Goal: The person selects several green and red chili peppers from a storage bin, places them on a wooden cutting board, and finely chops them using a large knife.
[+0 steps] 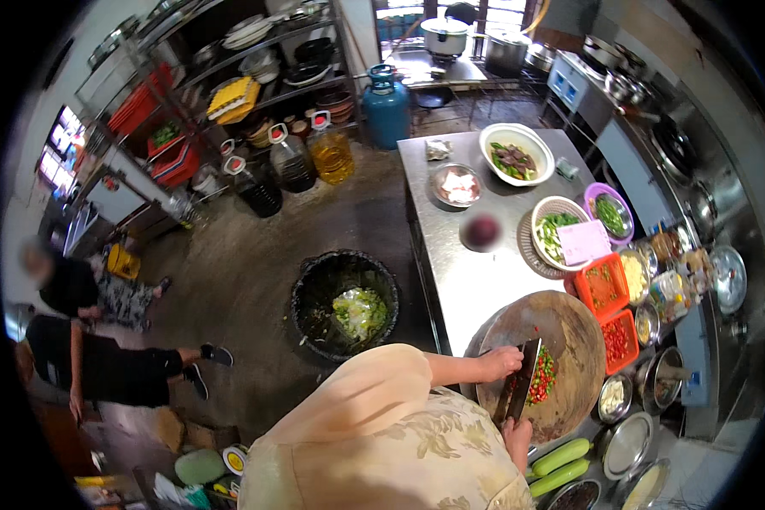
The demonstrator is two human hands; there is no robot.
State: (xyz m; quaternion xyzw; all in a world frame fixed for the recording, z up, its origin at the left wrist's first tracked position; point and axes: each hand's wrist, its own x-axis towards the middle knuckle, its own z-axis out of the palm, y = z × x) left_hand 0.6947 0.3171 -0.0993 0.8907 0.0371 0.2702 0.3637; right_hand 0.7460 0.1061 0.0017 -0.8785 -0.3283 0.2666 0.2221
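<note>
A cleaver (524, 382) with a broad dark blade stands over the round wooden chopping board (570, 395). My left hand (500, 363) is closed at the cleaver's upper end, and my right hand (517, 437) holds it at the lower end; the fingers partly hide which end is the handle. Chopped red and green chillies (540, 380) lie in a heap against the blade. Beside the board are an orange basket of chopped red chillies (615, 340) and another orange basket (602, 287) with a few pieces in it. Two pale green gourds (560, 458) lie near my right hand.
On the steel table (440, 268) are a white bowl of greens and meat (488, 150), a metal bowl (443, 201) and a basket of cut greens (539, 258). A black waste bin (299, 319) stands on the floor. Two people (108, 370) are at the left, and a blue gas cylinder (386, 111) stands behind.
</note>
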